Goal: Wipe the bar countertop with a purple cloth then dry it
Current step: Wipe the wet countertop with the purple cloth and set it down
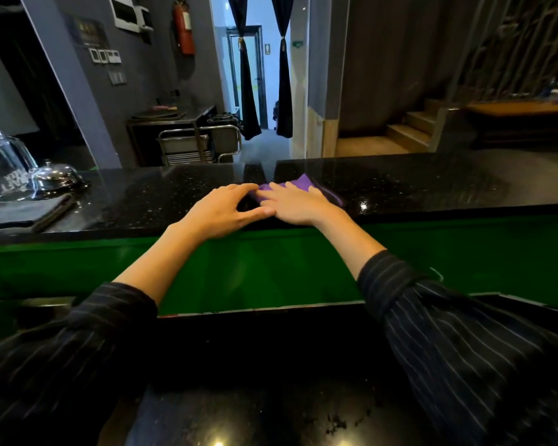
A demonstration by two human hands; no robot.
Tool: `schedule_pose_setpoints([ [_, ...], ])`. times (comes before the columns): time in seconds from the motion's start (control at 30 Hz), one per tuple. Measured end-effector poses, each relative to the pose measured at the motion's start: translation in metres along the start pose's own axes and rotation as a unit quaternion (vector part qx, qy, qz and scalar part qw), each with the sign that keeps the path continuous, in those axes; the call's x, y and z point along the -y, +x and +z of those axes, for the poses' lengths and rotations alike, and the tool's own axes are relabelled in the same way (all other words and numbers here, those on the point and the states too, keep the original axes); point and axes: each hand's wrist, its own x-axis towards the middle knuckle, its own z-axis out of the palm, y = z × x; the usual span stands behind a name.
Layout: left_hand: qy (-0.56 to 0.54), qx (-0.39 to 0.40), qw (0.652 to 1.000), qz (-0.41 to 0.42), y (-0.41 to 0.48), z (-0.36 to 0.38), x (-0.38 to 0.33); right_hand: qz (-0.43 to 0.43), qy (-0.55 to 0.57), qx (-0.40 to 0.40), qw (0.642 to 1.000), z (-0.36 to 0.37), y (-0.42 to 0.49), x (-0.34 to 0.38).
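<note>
A folded purple cloth (306,184) lies on the black speckled bar countertop (416,185), near its middle. My right hand (298,202) lies flat on the cloth, palm down, covering most of it. My left hand (227,209) is just to the left of it, fingers curved, with the fingertips touching the cloth's left edge and the thumb against my right hand. Only the far corner and right side of the cloth show.
A folded grey cloth (26,214) lies at the left of the counter, beside a metal dome bell (54,177) and an upturned glass jug (2,162). A green panel (271,268) drops below the counter's near edge. A lower black surface (271,413) is closest to me.
</note>
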Motion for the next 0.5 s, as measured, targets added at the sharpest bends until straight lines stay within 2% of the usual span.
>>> schedule_pose_setpoints([
  [0.07,-0.016,0.000,1.000,0.013,0.004,0.004,-0.004,0.010,-0.006,-0.012,1.000,-0.005,-0.005,-0.025],
  [0.2,0.021,0.001,1.000,-0.013,0.003,0.011,-0.006,0.128,0.022,-0.009,0.992,-0.016,-0.004,-0.074],
  [0.27,0.028,0.009,0.999,-0.030,0.009,0.008,-0.006,0.162,0.028,-0.015,0.986,-0.017,0.000,-0.074],
  [0.33,0.047,0.008,0.997,-0.061,0.022,0.008,-0.014,0.158,0.028,-0.022,0.987,-0.014,0.000,-0.059],
  [0.4,0.051,-0.014,0.995,-0.086,0.037,0.011,-0.029,0.113,0.021,-0.023,0.993,-0.009,-0.006,-0.044],
  [0.5,0.009,-0.046,0.997,-0.062,0.057,0.024,-0.059,0.056,0.015,-0.024,0.998,-0.005,-0.025,-0.051],
])
